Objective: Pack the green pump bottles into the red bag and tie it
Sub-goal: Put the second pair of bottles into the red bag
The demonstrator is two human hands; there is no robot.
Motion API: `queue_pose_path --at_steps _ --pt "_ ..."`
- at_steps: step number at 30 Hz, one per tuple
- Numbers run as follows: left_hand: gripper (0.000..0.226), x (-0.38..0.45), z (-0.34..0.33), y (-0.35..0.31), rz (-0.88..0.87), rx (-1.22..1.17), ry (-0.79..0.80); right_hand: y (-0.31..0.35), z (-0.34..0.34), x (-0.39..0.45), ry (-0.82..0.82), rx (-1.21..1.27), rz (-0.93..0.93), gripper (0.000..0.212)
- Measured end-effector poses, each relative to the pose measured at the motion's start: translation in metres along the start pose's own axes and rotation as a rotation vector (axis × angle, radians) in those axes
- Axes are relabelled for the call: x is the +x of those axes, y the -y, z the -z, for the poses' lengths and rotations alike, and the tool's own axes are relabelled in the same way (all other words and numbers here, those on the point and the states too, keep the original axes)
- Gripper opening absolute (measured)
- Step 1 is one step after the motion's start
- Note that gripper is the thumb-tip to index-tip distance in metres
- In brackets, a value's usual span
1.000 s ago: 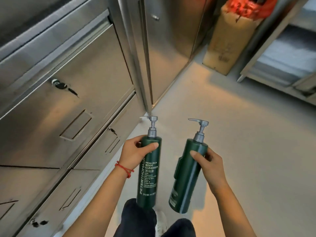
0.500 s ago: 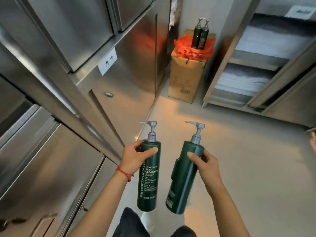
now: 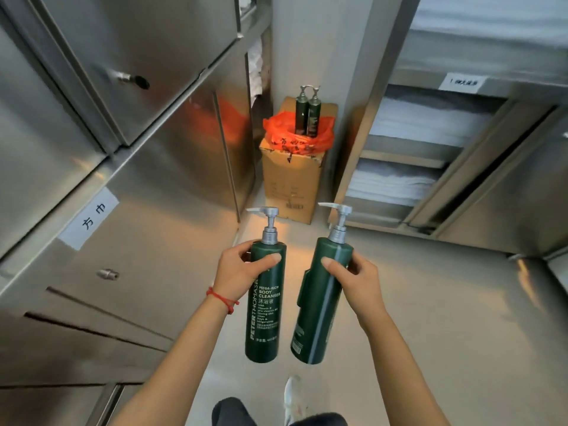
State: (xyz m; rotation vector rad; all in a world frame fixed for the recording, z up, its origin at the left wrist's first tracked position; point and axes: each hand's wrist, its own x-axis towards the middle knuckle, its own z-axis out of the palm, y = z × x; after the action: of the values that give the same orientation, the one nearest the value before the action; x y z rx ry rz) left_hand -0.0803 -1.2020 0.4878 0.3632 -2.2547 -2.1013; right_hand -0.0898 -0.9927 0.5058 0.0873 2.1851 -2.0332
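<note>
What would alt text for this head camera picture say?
A person's left hand and right hand each hold a green pump bottle upright. Ahead, a red bag on a cardboard box already holds two bottles.

Green pump bottle in left hand: "PETER THOMAS", rest hidden; "MEGA-RICH BODY CLEANSER", "沐浴液"; smaller print illegible. White label on steel cabinet: "方巾". Shelf label, red bag, cardboard box: print unreadable.
</note>
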Motion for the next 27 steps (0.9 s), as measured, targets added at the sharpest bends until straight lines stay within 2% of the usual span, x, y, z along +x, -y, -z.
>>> queue_pose_path --at_steps 10,14,27 --pt "0.025 0.137 -0.029 -0.042 -0.065 0.037 -0.003 0.034 0.016 0.137 -0.022 -0.022 0.053 0.018" --pt "0.025 0.213 -0.025 -0.05 -0.088 0.062 0.049 0.038 0.004 0.203 -0.045 -0.034 0.07 0.018" --pt "0.036 0.449 -0.007 -0.084 -0.154 0.121 0.04 0.068 -0.04 0.417 -0.125 -0.064 0.078 0.031"
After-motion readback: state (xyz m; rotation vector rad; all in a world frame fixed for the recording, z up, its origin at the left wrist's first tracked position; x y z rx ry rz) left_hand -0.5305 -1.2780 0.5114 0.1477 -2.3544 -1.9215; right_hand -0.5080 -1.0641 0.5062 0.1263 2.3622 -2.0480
